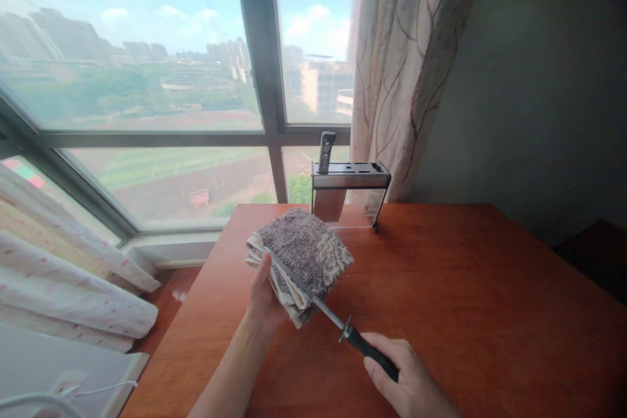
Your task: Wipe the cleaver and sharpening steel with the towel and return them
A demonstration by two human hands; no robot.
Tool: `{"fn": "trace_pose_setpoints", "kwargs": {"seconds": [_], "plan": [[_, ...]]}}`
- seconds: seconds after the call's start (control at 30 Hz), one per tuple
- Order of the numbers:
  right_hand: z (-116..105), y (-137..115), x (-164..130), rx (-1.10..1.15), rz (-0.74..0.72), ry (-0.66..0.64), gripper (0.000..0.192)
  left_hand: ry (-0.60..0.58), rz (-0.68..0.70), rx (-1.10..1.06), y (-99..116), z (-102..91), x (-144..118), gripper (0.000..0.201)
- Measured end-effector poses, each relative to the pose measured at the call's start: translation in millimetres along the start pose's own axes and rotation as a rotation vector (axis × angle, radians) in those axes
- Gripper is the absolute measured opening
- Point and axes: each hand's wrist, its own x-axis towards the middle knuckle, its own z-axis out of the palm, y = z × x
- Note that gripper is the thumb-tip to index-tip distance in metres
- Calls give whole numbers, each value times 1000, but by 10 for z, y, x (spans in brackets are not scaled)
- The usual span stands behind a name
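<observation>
My left hand (264, 297) grips a folded grey-and-white towel (306, 251) from below, its thumb on the near left edge. In my right hand (404, 372) is the black handle of a honing steel (326, 309). The steel's grey rod slants up and left from the round guard and lies against the towel's near folded edge. Its tip reaches my left thumb. My left fingers are mostly hidden under the towel.
A knife block (350, 176) with clear sides stands at the table's far edge, one grey-handled knife (326, 152) in it. The reddish-brown wooden table (470, 300) spreads to the right. Beyond are windows, a curtain (406, 46) and, at lower left, a white cable (105, 389).
</observation>
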Motion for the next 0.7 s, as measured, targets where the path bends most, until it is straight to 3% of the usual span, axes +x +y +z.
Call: {"fn": "trace_pose_setpoints", "kwargs": {"seconds": [0.1, 0.2, 0.37, 0.5, 0.7], "plan": [[37, 44, 50, 0, 4, -17, 38, 111, -13, 28, 0, 61, -4, 30], [138, 108, 84, 125, 58, 72, 45, 161, 1, 37, -26, 147, -16, 30], [325, 122, 163, 435, 235, 39, 53, 183, -99, 77, -170, 182, -35, 36], [365, 86, 205, 468, 242, 29, 49, 159, -155, 54, -299, 101, -23, 41], [277, 107, 137, 413, 223, 22, 48, 279, 7, 68, -191, 80, 23, 35]]}}
